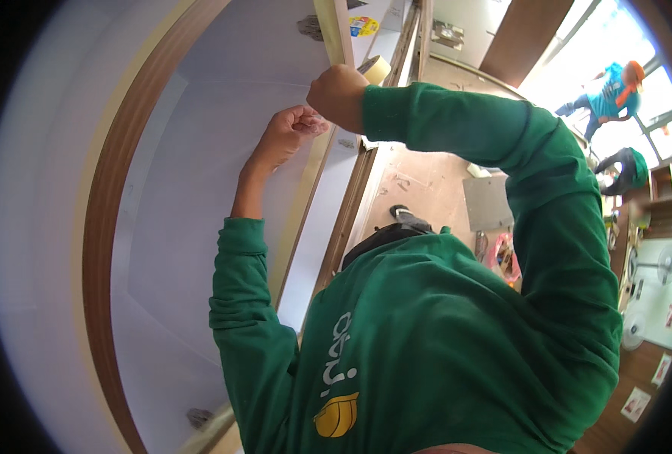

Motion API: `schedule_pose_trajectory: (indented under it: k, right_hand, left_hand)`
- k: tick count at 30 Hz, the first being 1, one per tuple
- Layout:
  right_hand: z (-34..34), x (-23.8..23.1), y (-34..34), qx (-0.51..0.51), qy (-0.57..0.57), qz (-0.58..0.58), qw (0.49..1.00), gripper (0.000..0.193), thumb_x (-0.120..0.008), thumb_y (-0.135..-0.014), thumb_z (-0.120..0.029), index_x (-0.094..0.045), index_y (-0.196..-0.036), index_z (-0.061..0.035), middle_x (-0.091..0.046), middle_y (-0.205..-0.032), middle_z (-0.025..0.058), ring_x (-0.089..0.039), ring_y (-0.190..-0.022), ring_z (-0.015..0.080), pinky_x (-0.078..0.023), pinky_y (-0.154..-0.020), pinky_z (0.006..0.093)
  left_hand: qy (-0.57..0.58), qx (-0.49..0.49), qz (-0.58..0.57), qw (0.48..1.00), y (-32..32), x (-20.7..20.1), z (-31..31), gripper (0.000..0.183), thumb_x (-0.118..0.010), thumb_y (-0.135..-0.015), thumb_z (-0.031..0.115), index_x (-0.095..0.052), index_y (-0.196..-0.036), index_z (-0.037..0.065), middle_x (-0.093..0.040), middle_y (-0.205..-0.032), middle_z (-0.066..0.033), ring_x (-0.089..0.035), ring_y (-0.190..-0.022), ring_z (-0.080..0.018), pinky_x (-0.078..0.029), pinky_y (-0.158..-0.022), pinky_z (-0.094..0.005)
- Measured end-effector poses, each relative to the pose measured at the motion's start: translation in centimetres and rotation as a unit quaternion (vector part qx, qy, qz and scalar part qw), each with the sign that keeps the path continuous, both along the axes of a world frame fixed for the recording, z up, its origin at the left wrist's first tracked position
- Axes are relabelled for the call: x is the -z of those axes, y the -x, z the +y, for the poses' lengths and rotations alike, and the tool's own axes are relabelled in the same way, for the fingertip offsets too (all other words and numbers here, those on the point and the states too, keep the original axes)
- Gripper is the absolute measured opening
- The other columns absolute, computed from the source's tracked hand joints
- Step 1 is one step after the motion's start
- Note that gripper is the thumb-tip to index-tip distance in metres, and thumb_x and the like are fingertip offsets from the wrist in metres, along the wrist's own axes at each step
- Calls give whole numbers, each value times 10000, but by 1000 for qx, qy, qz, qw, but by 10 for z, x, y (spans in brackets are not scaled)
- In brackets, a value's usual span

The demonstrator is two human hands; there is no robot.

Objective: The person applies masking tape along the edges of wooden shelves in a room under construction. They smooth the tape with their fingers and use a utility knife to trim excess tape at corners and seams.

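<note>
A pale yellow roll of masking tape (375, 69) shows just beyond my right hand (339, 94), which is closed round its near side. The hand hides part of the roll. My left hand (284, 135) is just left of it, its fingers pinched together against the pale strip (299, 204) on the edge of a white panel. The fingertips look whitish, and whatever they hold is too small to make out. The two hands nearly touch. Above them, the pale upright edge (334, 34) of the frame continues away from me.
A brown-edged frame (97, 250) curves along the left. Brown rails (355, 197) run beside the panel. On the floor are a grey board (489, 203) and a pink plastic bag (506, 257). A person in an orange cap (612, 94) is by the windows, another person (629, 168) bends nearby. Fans (663, 263) stand right.
</note>
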State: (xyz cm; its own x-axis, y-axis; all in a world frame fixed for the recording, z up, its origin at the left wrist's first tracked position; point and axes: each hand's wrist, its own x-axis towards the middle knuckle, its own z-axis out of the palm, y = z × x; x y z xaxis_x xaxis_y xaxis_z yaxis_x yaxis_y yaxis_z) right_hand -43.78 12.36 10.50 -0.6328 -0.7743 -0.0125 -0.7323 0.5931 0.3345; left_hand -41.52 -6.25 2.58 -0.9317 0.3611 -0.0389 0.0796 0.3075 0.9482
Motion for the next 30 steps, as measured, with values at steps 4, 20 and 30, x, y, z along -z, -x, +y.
schedule_pose_trajectory:
  k: [4, 20, 30]
  right_hand:
    - [13, 11, 6, 5, 33, 56, 998, 70, -748, -816, -140, -747, -849, -79, -755, -794, 54, -774, -764, 243, -600, -627, 340]
    - [40, 10, 31, -7, 81, -99, 992, 168, -711, -871, -179, -735, -997, -70, -751, -841, 120, -772, -806, 307, -624, -679, 434]
    - [88, -6, 23, -68, 142, -183, 970, 462, -698, -761, -85, -612, -1203, 21, -698, -774, 214, -717, -714, 407, -584, -669, 497]
  left_hand:
    - [12, -9, 31, 999, 1, 2, 8, 256, -794, -949, 202, -726, -1099, 6, -719, -977, -13, -641, -927, -102, -514, -900, -282]
    - [34, -92, 111, 989, -8, 15, 19, 182, -735, -980, 186, -742, -1002, 5, -752, -867, -53, -683, -788, -145, -544, -780, -306]
    - [107, -87, 215, 967, -11, 10, 21, 162, -738, -967, 200, -727, -950, 39, -721, -849, -87, -682, -764, -234, -539, -747, -376]
